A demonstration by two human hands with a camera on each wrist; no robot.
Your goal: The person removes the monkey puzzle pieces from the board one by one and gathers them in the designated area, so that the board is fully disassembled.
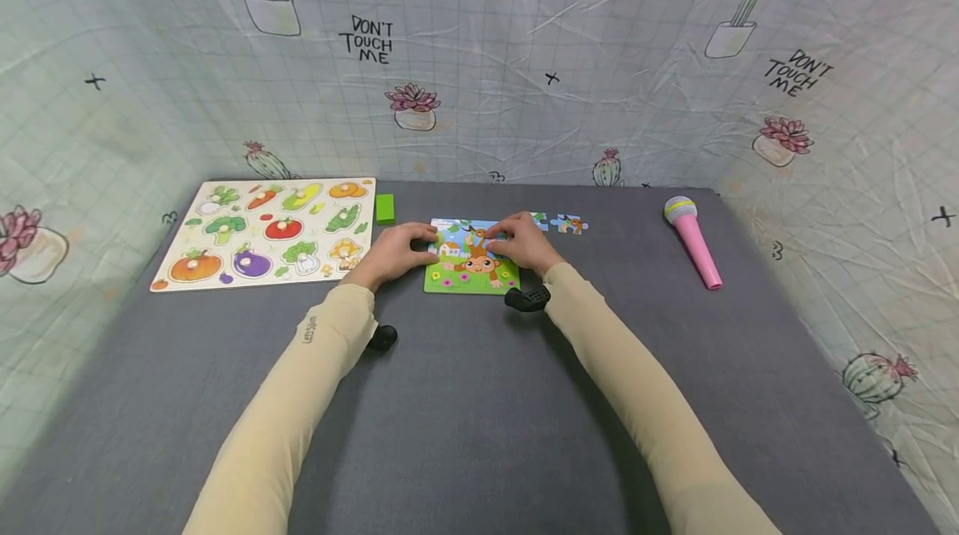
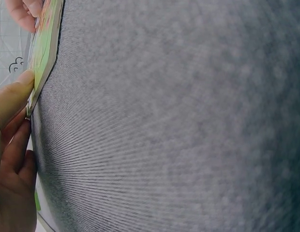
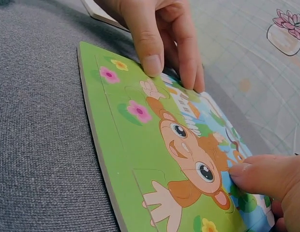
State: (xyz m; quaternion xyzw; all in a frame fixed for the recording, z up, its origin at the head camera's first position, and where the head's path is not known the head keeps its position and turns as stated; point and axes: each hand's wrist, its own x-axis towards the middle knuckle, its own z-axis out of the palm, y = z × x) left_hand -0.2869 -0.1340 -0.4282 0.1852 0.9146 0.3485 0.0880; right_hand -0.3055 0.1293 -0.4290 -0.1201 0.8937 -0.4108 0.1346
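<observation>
A monkey jigsaw puzzle (image 1: 468, 279) in a green-edged board lies flat on the grey table, its pieces fitted together where visible. My left hand (image 1: 400, 252) holds the board's left edge, thumb on top and fingers against the side, as the left wrist view also shows (image 2: 14, 140). On the upper right part of the puzzle (image 3: 140, 193) my right hand (image 1: 524, 242) rests with its thumb and fingertips touching the surface. Whether a piece is under those fingers cannot be told. Loose jigsaw pieces (image 1: 569, 224) lie just beyond the right hand, partly hidden by it.
A vegetable peg board (image 1: 262, 273) lies at the left, with a green block (image 1: 385, 209) beside its upper right corner. At the right lies a pink toy microphone (image 1: 698, 250). Patterned cloth (image 1: 487, 44) rises behind and beside the grey table (image 1: 449, 435).
</observation>
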